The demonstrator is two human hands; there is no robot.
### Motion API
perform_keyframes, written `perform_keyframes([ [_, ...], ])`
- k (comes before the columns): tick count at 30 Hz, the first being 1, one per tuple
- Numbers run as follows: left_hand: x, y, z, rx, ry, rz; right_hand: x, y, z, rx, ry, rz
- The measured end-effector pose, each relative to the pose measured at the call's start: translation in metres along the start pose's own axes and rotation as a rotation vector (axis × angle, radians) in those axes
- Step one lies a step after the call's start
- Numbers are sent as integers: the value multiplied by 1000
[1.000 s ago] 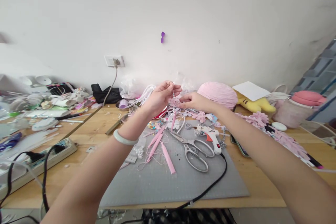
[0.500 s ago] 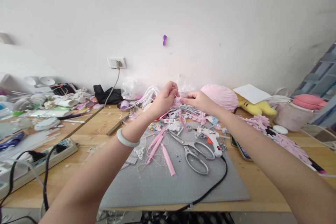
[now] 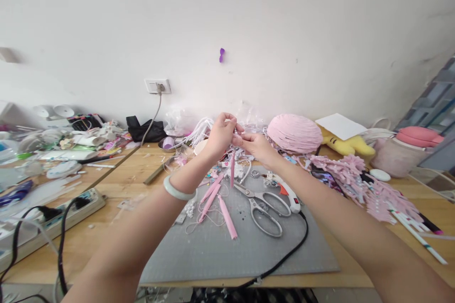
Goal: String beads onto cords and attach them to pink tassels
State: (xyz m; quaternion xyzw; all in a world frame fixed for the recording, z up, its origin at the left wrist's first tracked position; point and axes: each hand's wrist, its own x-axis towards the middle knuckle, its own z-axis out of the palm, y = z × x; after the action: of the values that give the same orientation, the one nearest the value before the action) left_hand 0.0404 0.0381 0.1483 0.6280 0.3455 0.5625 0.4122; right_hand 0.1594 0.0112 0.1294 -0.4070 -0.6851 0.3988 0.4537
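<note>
My left hand, with a pale bangle on its wrist, is closed in a pinch over the far side of the mat. Beside it, my right hand pinches at the same spot, fingertips almost touching. Between them is a small pink piece, mostly hidden by the fingers. A pink tassel hangs straight down from it. Several more pink tassels with thin cords lie on the grey cutting mat below. Large grey-handled scissors and a white glue gun lie to their right.
A pink pleated ball and a yellow plush sit by the wall. Pink flower pieces are heaped at the right. A black cord crosses the mat. On the left are a power strip and mixed craft clutter.
Both hands have moved slightly left and closer together. The hanging tassel has shifted left with them and now hangs straighter. My right forearm has shifted left, uncovering more pink pieces and striped sticks.
</note>
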Motion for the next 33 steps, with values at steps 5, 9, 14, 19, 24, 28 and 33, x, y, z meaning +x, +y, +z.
perform_keyframes([
  [5, 1, -1, -2, -50, -32, -36, 6, 2, 1, 69, 51, 40],
  [9, 0, 0, -2, -63, -99, -27, 8, -1, -2, 90, 16, 71],
  [14, -3, 8, -2, -49, -237, -7, 11, -5, -10, 48, -99, 139],
  [19, -4, 13, -5, -22, -329, 28, 17, -14, -20, -27, -211, 194],
  [24, -3, 11, -3, -5, -323, 56, 25, -20, -28, -118, -293, 212],
  [28, -4, 1, 2, 1, -265, 86, 25, -20, -28, -186, -277, 181],
  [33, -7, -13, 3, 28, -140, 184, 17, -17, -29, -198, -223, 165],
])
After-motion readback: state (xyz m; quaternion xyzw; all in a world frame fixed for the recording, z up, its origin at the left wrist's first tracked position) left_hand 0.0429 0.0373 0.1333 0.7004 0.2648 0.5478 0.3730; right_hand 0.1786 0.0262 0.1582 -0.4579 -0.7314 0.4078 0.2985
